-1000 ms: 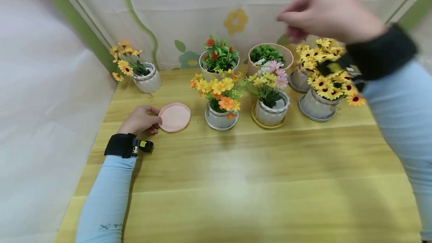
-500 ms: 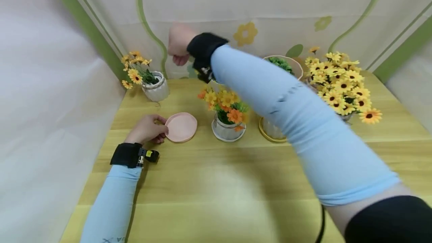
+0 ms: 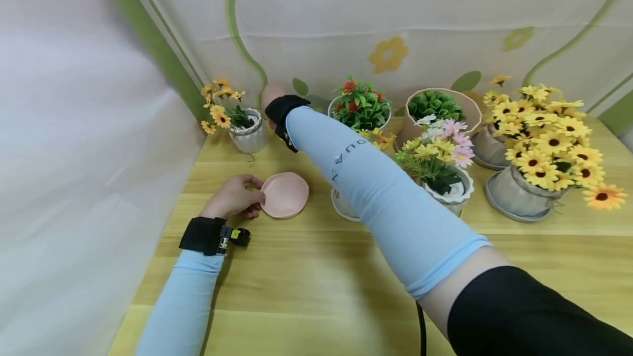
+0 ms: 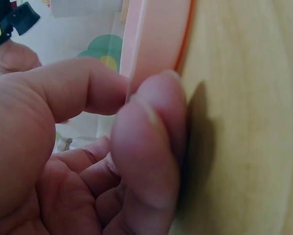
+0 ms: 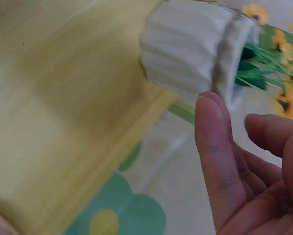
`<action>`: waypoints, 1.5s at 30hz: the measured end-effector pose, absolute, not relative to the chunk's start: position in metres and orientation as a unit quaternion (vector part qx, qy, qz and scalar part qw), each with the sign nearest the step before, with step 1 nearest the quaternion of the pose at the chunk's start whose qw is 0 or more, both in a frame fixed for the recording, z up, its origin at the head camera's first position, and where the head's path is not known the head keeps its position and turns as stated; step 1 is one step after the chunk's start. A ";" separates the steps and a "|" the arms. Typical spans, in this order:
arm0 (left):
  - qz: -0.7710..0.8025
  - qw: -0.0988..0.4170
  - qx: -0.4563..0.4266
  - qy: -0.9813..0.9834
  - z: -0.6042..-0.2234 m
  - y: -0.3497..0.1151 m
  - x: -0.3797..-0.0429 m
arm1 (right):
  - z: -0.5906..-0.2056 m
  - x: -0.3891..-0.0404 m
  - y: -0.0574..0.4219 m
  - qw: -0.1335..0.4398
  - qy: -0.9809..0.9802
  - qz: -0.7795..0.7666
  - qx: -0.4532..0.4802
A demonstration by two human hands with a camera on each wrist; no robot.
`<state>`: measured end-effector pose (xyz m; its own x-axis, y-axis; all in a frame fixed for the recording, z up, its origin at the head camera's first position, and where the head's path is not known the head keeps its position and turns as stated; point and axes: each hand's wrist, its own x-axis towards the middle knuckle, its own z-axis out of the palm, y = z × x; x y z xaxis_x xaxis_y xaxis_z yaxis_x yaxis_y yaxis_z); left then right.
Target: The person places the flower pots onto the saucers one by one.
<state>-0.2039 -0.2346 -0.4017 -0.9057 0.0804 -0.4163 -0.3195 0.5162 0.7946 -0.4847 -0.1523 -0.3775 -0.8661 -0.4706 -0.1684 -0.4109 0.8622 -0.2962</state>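
Observation:
My left hand pinches the near-left rim of a round pink saucer on the wooden table. The left wrist view shows the saucer's edge between thumb and fingers. At the back left stands a white ribbed flowerpot with yellow-orange flowers, twine around its neck. My right hand is just right of that pot, mostly hidden behind its wristband in the head view. In the right wrist view a straight finger points at the pot's rim, with a gap between thumb and finger; contact is unclear.
A red-flowered pot, a pink planter, a pot of pink and yellow flowers and two yellow daisy pots stand across the back and right. My right forearm covers most of an orange-flowered pot. Fabric hangs behind the table.
My right hand has swept from the upper right across to the back-left flowerpot and come down beside it. The left hand stays on the saucer. The head view has shifted somewhat.

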 end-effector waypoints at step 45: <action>0.473 0.209 -0.029 0.855 -0.396 -0.240 -0.238 | -0.245 -0.350 -0.069 0.188 0.948 -0.212 -0.146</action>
<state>-0.2380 -0.2403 -0.3964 -0.9109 0.1487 -0.3850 -0.2471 0.5506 0.7973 -0.3500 -0.0686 -0.2449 -0.8867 -0.3565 -0.2943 -0.1975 0.8677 -0.4562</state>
